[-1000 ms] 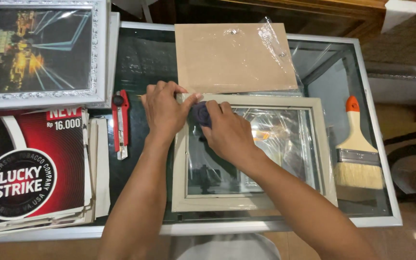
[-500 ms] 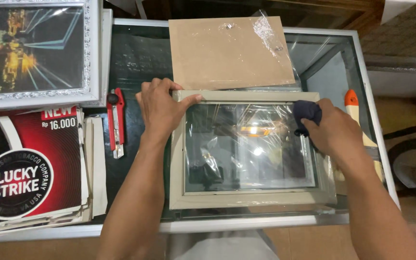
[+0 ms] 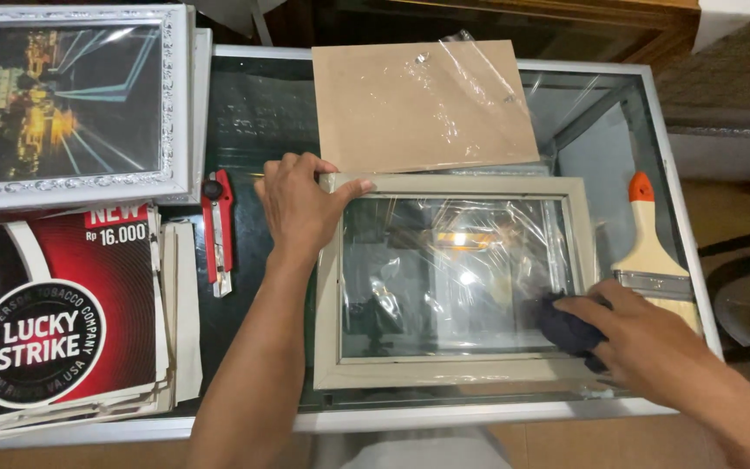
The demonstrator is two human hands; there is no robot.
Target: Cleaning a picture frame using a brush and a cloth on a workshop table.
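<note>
A beige picture frame (image 3: 444,372) with a glass pane (image 3: 444,269) lies flat on a glass-topped table (image 3: 479,414). My left hand (image 3: 299,207) presses down on the frame's top left corner, fingers spread over the edge. My right hand (image 3: 644,334) grips a dark blue cloth (image 3: 566,326) and holds it against the glass at the pane's bottom right corner.
A brown backing board (image 3: 418,104) under clear film lies behind the frame. A red utility knife (image 3: 218,227) sits left of it, a wide paintbrush (image 3: 653,260) right. A white framed picture (image 3: 71,104) and a stack of red printed posters (image 3: 62,313) fill the left.
My right hand swept the cloth from the pane's top left, across to the top right, then down to the bottom right corner. The left hand stayed on the frame's corner.
</note>
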